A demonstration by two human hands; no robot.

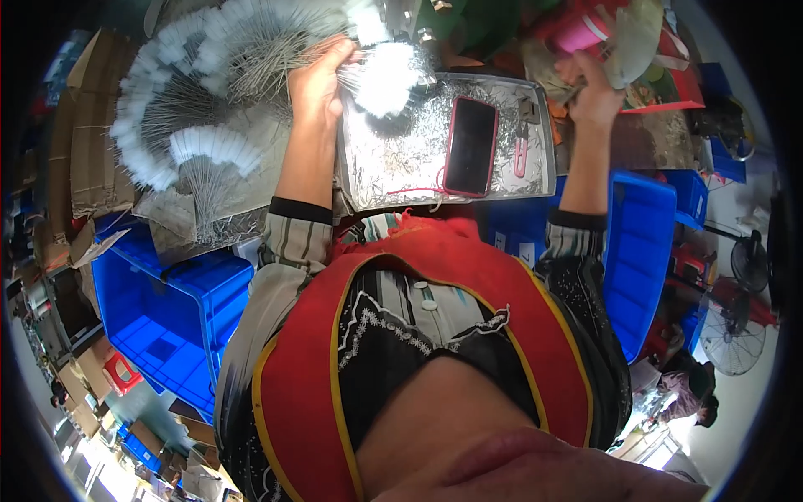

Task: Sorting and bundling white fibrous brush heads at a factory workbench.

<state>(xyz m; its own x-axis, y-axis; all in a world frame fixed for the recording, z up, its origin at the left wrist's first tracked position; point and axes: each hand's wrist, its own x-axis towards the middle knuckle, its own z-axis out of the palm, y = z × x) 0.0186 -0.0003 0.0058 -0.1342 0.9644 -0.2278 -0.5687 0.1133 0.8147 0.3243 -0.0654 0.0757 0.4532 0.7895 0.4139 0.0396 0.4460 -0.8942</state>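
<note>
My left hand (316,90) is closed around a bundle of thin wire-stemmed brushes (386,82), their white tips glaring under a bright light above the tray. Left of it, many similar brushes (213,151) lie fanned out in heaps, white ends outward and wires toward the middle. My right hand (595,94) is raised at the upper right with its fingers curled in. What it holds, if anything, is too small to make out. Just beyond its fingers are a pink roll (579,33) and a crumpled translucent plastic bag (633,46).
Between my arms sits a shallow white tray (368,180) strewn with short wire bits. In it are a phone (471,149) in a pink case and a small pink tool (520,156). Blue crates (640,259) flank me; a cardboard box (100,125) stands far left.
</note>
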